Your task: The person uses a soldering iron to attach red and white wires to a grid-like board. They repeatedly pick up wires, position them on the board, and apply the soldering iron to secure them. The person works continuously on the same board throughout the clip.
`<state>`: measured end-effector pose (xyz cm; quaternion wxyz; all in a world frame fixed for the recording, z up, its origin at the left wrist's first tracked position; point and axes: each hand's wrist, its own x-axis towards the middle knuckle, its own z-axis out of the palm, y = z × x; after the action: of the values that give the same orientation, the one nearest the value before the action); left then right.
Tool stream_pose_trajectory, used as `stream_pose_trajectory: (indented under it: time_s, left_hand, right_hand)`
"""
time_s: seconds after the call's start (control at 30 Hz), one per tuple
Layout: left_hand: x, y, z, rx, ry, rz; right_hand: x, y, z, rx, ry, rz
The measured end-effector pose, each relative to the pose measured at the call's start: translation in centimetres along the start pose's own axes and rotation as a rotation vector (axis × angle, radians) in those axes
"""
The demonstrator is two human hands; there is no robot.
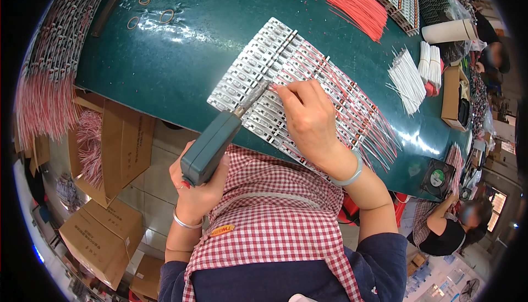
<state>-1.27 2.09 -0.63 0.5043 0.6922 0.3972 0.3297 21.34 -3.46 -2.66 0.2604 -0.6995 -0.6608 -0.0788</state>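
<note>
My left hand (pixel 199 195) is closed round the handle of a dark green soldering gun (pixel 212 145). Its metal tip points up and right, onto a panel of white strip-like modules (pixel 239 79) lying on the table. Right beside that tip, my right hand (pixel 312 116) pinches what looks like a thin red wire, its end partly hidden by the fingers. Red and white wires (pixel 379 131) trail from the rows of modules toward the right, some passing behind my right hand.
Bundles of red wires (pixel 360 8) and white wires (pixel 407 79) lie on the green table (pixel 181 65). Rubber bands (pixel 166 16) sit at the back left. Wired modules (pixel 55 54) hang over the left edge, near cardboard boxes (pixel 99 236). A small fan (pixel 437 176) and a co-worker (pixel 445 219) are at right.
</note>
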Motion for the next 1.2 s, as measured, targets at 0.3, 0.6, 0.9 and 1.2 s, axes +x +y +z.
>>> stream_pose_trajectory:
  time_s: [0.3, 0.6, 0.9, 1.2]
  left_hand:
    - [0.0, -0.1, -0.1, -0.001, -0.011, -0.007]
    - [-1.6, -0.6, -0.9, 0.001, 0.108, -0.111]
    - [-1.8, -0.9, -0.8, 0.004, 0.105, -0.077]
    - [-1.4, -0.4, -1.0, 0.045, 0.034, -0.006]
  right_hand:
    - [0.2, -0.2, -0.2, -0.019, -0.028, -0.004]
    - [0.2, -0.2, -0.4, -0.027, -0.037, -0.014]
    - [-0.1, -0.3, -0.4, -0.022, 0.032, -0.037]
    - [-0.6, -0.9, -0.1, 0.016, 0.019, -0.014]
